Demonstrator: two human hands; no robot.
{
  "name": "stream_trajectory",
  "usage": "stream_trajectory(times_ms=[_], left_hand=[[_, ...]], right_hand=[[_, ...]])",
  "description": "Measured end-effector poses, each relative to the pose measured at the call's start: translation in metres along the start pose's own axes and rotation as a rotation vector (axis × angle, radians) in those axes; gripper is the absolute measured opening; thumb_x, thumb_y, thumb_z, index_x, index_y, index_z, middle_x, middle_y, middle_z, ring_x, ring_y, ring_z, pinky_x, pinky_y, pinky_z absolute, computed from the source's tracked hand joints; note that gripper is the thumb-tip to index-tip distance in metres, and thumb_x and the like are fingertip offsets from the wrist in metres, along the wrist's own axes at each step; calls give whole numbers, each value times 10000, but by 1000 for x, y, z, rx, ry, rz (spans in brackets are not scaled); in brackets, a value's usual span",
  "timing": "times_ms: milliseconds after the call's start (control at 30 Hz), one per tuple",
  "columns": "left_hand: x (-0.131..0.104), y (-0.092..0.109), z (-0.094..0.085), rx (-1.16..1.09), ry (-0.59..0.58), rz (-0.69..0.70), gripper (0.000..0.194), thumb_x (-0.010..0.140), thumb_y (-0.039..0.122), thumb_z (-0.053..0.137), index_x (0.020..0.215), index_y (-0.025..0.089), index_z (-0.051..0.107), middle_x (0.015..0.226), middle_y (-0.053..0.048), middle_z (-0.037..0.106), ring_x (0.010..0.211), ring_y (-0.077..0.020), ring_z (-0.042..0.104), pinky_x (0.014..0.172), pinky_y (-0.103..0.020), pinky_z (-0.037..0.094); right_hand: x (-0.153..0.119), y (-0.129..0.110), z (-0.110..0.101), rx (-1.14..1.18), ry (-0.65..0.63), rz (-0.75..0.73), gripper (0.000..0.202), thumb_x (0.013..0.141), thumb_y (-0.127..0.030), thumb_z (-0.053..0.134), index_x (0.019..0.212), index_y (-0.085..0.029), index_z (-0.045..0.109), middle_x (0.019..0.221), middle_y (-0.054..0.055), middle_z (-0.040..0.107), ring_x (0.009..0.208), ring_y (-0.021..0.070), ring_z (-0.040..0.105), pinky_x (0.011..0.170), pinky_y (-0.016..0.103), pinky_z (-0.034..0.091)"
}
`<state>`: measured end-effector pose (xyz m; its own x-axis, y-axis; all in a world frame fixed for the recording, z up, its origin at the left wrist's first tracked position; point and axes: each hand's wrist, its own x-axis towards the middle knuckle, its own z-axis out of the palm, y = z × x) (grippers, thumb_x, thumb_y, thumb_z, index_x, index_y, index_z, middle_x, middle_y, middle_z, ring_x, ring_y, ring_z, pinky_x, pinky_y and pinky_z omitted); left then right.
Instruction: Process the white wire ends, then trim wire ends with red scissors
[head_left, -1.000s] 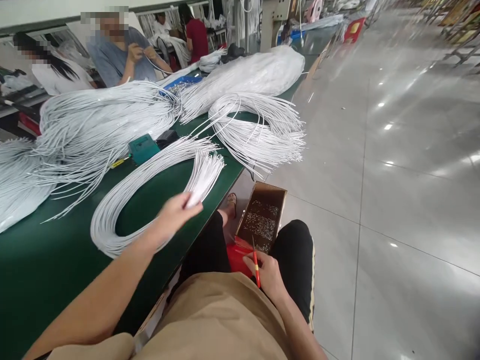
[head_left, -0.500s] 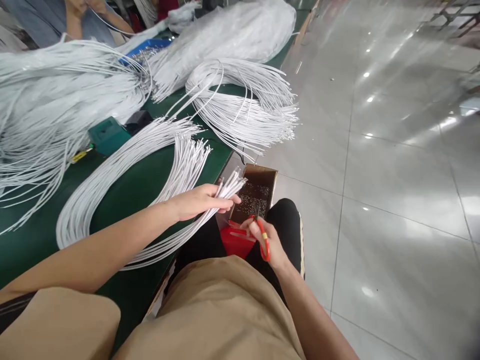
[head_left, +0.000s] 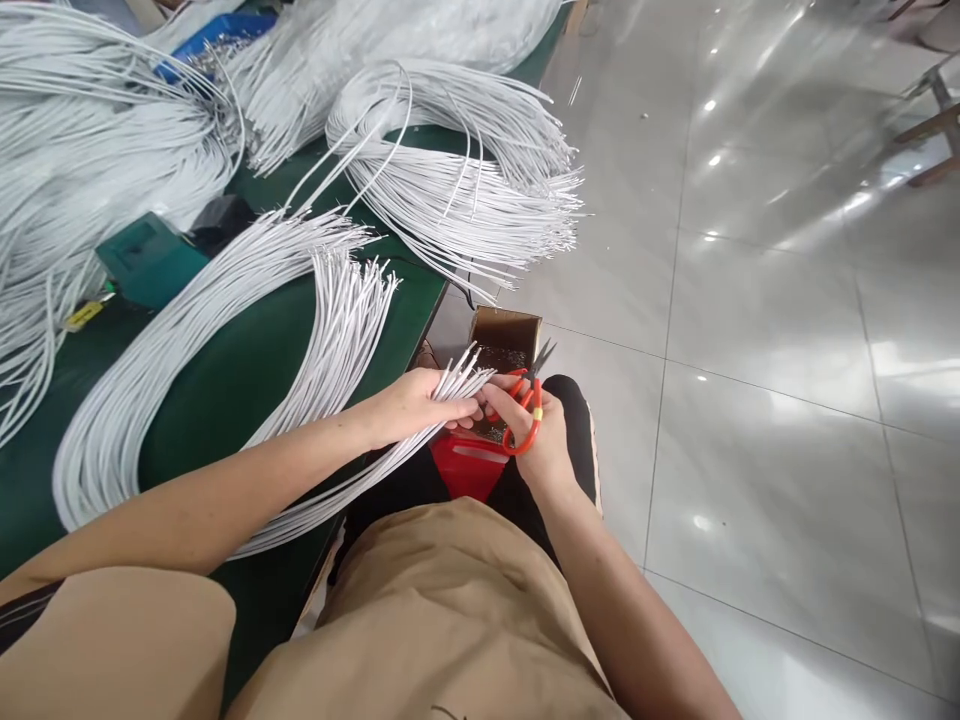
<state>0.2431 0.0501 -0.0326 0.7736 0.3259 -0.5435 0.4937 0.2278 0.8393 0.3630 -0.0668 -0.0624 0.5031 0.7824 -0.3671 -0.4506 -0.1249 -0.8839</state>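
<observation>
Scissors, clasped by the right grip, have neared white wires bunched in the closed left grip.

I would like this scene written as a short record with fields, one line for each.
left hand: grips the ends of some white wires
right hand: holds red-handled scissors, close to the wire ends
scissor blades: point away from the person
green table: bears more white wires, a teal block, a blue tray
below hands: open box
</observation>
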Motion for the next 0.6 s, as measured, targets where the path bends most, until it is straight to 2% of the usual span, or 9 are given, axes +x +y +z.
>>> stream_trajectory(times_ms=[167,267,400,500,600], left_hand=[[3,-8,-6,-45,88,23,423,790,464,638,992,94,666,938,-97,668,850,-165,620,815,-322,502],[4,-9,-10,-42,132,56,379,756,410,684,979,104,674,917,-79,669,844,-161,613,833,-311,483],[6,-5,-12,-28,133,88,286,736,344,694,898,111,659,827,-46,649,793,-151,597,780,-286,466],[6,-5,-11,12,167,88,229,735,327,682,789,112,622,763,-26,617,748,-133,569,726,-257,438],[7,-6,-9,40,169,99,197,739,296,669,746,113,600,830,-32,622,747,-118,544,690,-241,407]], right_hand=[[0,-3,11,-79,80,-39,218,706,-316,711,768,-121,635,622,-4,551,616,97,495,601,228,429],[1,1,14,-83,116,-58,185,721,-302,698,778,-129,662,641,-7,559,633,93,496,639,231,425],[1,5,17,-76,167,-84,224,732,-308,696,893,-152,694,733,2,603,657,93,526,667,239,443],[1,4,17,-81,149,-74,177,730,-284,697,834,-142,679,753,15,619,699,111,560,666,242,456],[4,3,16,-90,85,-44,152,733,-272,694,719,-133,633,667,6,584,670,111,552,645,236,448]])
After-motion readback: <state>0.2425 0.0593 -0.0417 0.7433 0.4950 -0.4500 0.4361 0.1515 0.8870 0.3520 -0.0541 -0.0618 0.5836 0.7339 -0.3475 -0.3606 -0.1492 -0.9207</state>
